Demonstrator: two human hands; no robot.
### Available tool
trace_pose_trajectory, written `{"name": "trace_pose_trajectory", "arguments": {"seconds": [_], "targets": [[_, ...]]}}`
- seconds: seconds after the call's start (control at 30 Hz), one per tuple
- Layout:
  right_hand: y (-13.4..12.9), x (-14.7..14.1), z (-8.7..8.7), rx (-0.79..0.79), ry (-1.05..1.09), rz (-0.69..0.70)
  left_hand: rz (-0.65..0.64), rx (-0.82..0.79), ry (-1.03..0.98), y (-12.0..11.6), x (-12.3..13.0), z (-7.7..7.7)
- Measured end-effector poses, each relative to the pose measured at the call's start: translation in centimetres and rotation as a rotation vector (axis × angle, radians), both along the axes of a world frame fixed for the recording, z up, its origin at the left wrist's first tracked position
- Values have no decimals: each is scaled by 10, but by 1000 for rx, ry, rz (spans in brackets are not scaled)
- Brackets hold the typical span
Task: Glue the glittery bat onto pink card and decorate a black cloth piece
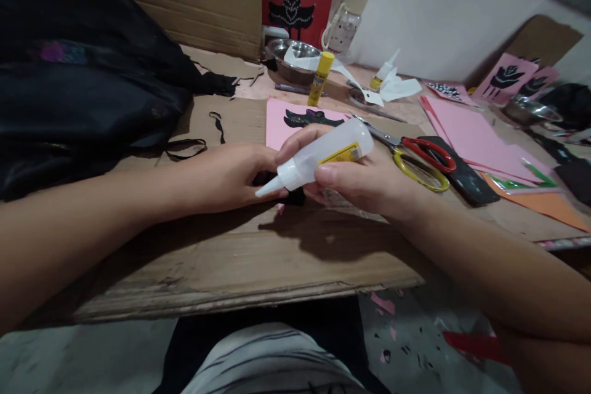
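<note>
My right hand (369, 181) is closed round a white squeeze glue bottle (323, 154) with a yellow label. Its pointed nozzle tips down to the left, in front of my left hand (242, 175). My left hand is closed at the table's near side, its thumb and fingers on a small black piece (294, 198) of fabric or paper. The nozzle and bottle partly hide those fingertips. Just behind the hands lies a pink sheet (277, 112) bearing a black cut-out flower shape (307, 117) with glittery marks.
Scissors (410, 157) with red and yellow handles lie right, over a black phone (475, 188). A yellow glue stick (321, 79) stands behind, near a metal bowl (295, 61). Pink sheets (471, 135) are stacked right. Black fabric (92, 86) heaps up left. Cardboard (277, 258) covers the table.
</note>
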State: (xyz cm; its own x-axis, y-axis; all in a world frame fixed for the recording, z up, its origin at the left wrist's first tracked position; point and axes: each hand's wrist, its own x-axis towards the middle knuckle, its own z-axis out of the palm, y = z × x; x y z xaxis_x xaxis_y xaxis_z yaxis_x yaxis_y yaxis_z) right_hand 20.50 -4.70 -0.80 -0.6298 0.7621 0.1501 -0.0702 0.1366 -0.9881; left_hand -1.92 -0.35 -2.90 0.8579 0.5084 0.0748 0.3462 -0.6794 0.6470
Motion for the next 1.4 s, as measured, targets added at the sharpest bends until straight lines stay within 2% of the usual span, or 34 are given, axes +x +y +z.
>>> {"name": "trace_pose_trajectory", "arguments": {"seconds": [0.1, 0.2, 0.37, 0.47, 0.63, 0.9, 1.4], "targets": [[-7, -3, 9, 54, -80, -110, -33, 16, 6, 1, 0, 1], [-11, -8, 13, 101, -151, -209, 9, 69, 41, 1, 1, 1], [-10, -15, 1, 248, -161, -382, 50, 78, 80, 2, 0, -2], [-10, -17, -5, 244, -117, -374, 29, 103, 71, 2, -1, -3], [-12, -18, -6, 207, -159, -310, 12, 151, 44, 1, 0, -1], [-3, -25, -21, 91, -128, -334, 21, 144, 76, 3, -1, -3], [-4, -27, -18, 47, -140, -326, 22, 143, 79, 2, -1, -2]]}}
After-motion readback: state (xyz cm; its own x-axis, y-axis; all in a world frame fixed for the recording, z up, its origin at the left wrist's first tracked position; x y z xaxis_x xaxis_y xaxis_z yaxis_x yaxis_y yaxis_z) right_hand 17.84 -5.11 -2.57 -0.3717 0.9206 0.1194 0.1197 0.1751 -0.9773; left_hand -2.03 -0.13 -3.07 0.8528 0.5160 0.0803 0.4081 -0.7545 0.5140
